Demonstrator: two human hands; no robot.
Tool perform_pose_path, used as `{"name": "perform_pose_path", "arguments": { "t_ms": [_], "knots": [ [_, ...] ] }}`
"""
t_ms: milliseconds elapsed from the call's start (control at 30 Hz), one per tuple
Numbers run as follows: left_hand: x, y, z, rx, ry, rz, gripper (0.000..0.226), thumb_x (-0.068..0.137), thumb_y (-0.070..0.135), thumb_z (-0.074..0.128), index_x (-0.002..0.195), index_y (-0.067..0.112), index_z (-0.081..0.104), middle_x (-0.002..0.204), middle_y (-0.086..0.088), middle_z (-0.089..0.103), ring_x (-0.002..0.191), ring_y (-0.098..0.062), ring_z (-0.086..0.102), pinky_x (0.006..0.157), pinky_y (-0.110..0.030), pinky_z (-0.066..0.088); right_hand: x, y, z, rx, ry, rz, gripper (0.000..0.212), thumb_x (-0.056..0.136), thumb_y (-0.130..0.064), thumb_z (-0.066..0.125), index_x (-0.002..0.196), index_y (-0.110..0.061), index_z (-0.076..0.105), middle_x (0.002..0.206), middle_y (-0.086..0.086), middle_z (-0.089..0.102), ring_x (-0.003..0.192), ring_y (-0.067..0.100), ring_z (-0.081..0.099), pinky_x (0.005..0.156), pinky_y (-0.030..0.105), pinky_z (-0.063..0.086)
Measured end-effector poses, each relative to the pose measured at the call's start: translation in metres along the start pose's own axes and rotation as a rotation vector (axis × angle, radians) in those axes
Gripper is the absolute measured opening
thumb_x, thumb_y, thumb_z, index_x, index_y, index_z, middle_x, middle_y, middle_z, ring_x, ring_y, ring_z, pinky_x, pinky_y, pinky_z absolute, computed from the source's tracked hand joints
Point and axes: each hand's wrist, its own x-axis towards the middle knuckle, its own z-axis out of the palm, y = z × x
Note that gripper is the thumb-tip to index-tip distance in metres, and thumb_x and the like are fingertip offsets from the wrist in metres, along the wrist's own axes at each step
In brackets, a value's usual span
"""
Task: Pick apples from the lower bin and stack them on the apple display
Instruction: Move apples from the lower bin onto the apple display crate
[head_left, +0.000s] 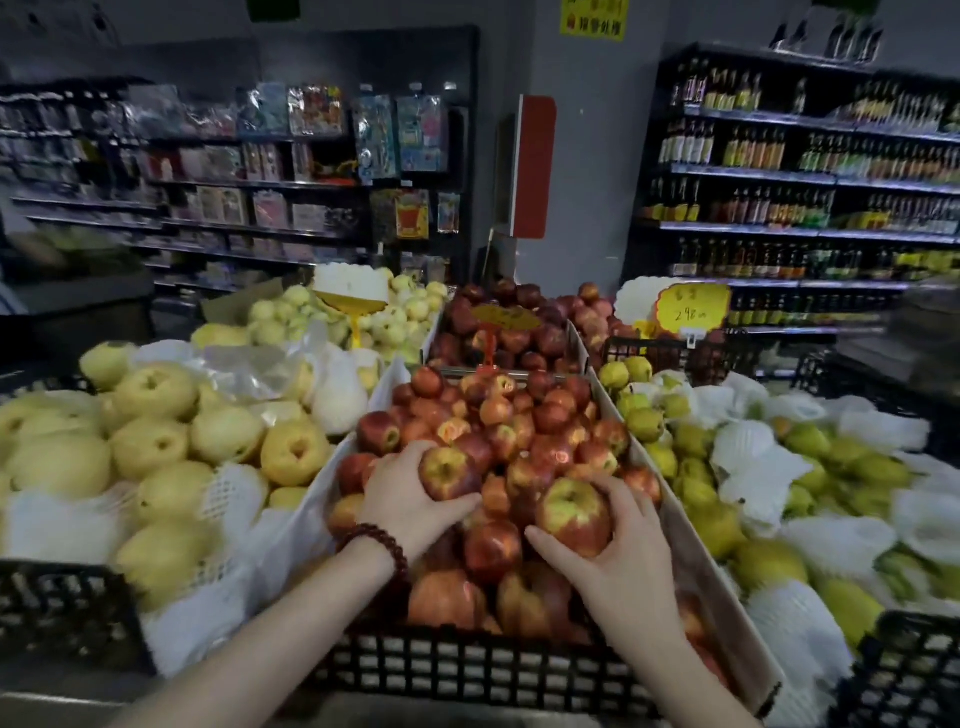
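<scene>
A heap of red apples fills the apple display (519, 415), a cardboard-lined black crate (467, 670) in the middle. My left hand (405, 493), with a bead bracelet on its wrist, grips a red apple (448, 470) resting on the left side of the heap. My right hand (618, 551) is wrapped around a red-and-yellow apple (571, 512) on the right side of the heap, stem hollow facing up. Both apples touch the pile. The lower bin is out of view.
Yellow pears (150, 447) in foam nets fill the crate on the left. Green pears (696, 467) with white foam sleeves lie on the right. Darker apples (509, 322) and a price sign (693, 306) stand behind. Store shelves (810, 208) line the back.
</scene>
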Motion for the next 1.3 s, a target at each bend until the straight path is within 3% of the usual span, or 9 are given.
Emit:
{"name": "perform_pose_path", "arguments": {
  "t_ms": [267,433,567,700,800,900,1033,1167,1300],
  "knots": [
    [0.089,-0.005,0.054,0.205,-0.293,0.067,0.07,0.07,0.039,0.074,0.129,0.029,0.038,0.129,-0.007,0.054,0.116,-0.029,0.055,0.097,-0.039,0.047,0.089,0.017,0.04,-0.163,-0.012,0.119,0.076,0.067,-0.032,0.082,0.134,-0.014,0.049,0.127,0.006,0.057,0.118,0.022,0.053,0.091,0.021,0.038],
    [0.093,-0.021,0.078,0.348,-0.463,0.077,0.061,0.079,0.039,0.064,0.132,0.03,0.038,0.136,-0.004,0.048,0.122,-0.03,0.048,0.108,-0.05,0.033,0.111,0.035,0.055,-0.188,-0.027,0.212,0.076,0.072,-0.026,0.079,0.138,-0.015,0.042,0.135,0.006,0.049,0.125,0.026,0.049,0.1,0.033,0.043],
    [0.095,-0.028,0.074,0.206,-0.422,0.083,0.055,0.081,0.038,0.061,0.131,0.024,0.043,0.134,-0.005,0.05,0.12,-0.026,0.05,0.102,-0.039,0.042,0.111,0.055,0.063,-0.215,-0.108,0.271,0.074,0.076,-0.024,0.075,0.138,-0.02,0.037,0.137,0.009,0.048,0.12,0.031,0.053,0.098,0.041,0.049],
    [0.086,-0.024,0.061,0.132,-0.375,0.071,0.045,0.087,0.031,0.057,0.129,0.021,0.045,0.131,-0.006,0.052,0.119,-0.023,0.052,0.098,-0.031,0.044,0.112,0.058,0.062,-0.308,-0.259,0.327,0.092,0.084,-0.045,0.065,0.153,-0.022,0.009,0.159,0.014,0.017,0.145,0.035,0.019,0.115,0.048,0.028],
    [0.074,-0.017,0.052,0.091,-0.318,0.087,0.046,0.087,0.029,0.057,0.13,0.021,0.044,0.13,-0.005,0.053,0.115,-0.022,0.055,0.093,-0.027,0.044,0.112,0.049,0.055,-0.32,-0.162,0.232,0.086,0.084,-0.048,0.063,0.151,-0.016,0.018,0.157,0.016,0.021,0.145,0.036,0.017,0.115,0.049,0.026],
    [0.054,-0.01,0.046,0.025,-0.228,0.105,0.046,0.085,0.028,0.058,0.129,0.023,0.045,0.128,-0.002,0.057,0.103,-0.023,0.061,0.082,-0.024,0.045,0.101,0.037,0.049,-0.214,-0.041,0.091,0.056,0.086,-0.032,0.063,0.135,-0.011,0.044,0.138,0.014,0.047,0.128,0.031,0.043,0.103,0.039,0.041],
    [0.029,-0.003,0.04,-0.093,-0.152,0.099,0.04,0.082,0.027,0.063,0.12,0.023,0.054,0.113,0.003,0.061,0.105,-0.018,0.061,0.081,-0.02,0.042,0.076,0.017,0.043,0.058,0.005,0.057,0.014,0.086,-0.022,0.064,0.099,-0.016,0.063,0.086,0.004,0.07,0.076,0.022,0.066,0.071,0.035,0.053],
    [0.004,-0.006,0.026,-0.377,-0.109,-0.012,0.015,0.066,0.035,0.067,0.079,0.031,0.06,0.077,0.009,0.06,0.092,-0.024,0.065,0.084,-0.034,0.053,0.043,0.011,0.045,0.462,-0.103,0.222,0.006,0.087,-0.018,0.063,0.083,-0.014,0.065,0.066,0.006,0.065,0.056,0.022,0.061,0.051,0.029,0.049],
    [-0.05,-0.015,0.019,-0.588,-0.118,-0.024,0.001,0.076,0.024,0.07,0.076,0.023,0.069,0.067,0.007,0.062,0.072,-0.016,0.061,0.072,-0.033,0.054,-0.013,0.01,0.041,0.694,-0.188,0.234,0.011,0.09,-0.017,0.062,0.08,-0.013,0.065,0.066,0.009,0.065,0.053,0.02,0.06,0.046,0.025,0.048]
  ]
}}
